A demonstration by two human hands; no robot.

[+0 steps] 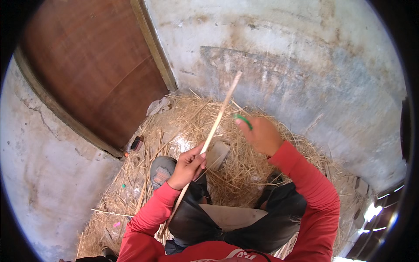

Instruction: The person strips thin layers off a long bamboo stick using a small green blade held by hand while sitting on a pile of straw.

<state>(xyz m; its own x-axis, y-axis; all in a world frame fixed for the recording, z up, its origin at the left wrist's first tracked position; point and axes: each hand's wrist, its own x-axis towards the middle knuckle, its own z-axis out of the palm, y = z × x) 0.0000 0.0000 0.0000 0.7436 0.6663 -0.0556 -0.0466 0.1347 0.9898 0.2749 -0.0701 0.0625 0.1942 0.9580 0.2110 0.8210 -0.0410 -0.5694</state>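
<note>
My left hand (187,167) is closed around a long, pale bamboo strip (214,126). The strip slants from beside my left thigh up to a tip in front of the wall. My right hand (262,136) is just right of the strip's upper half, apart from it. Its fingers are closed on a small, curved green thing (244,120); the part inside the fist is hidden, so I cannot tell its kind. Beneath the strip, just right of my left hand, a pale flat block (218,155) lies among the shavings.
Straw-like shavings (235,174) cover the floor around my legs. A pale board (231,216) lies between my thighs. Ahead rises a stained plaster wall (297,74), with a brown door (100,65) at left. A crumpled cloth (159,106) sits near the door's corner.
</note>
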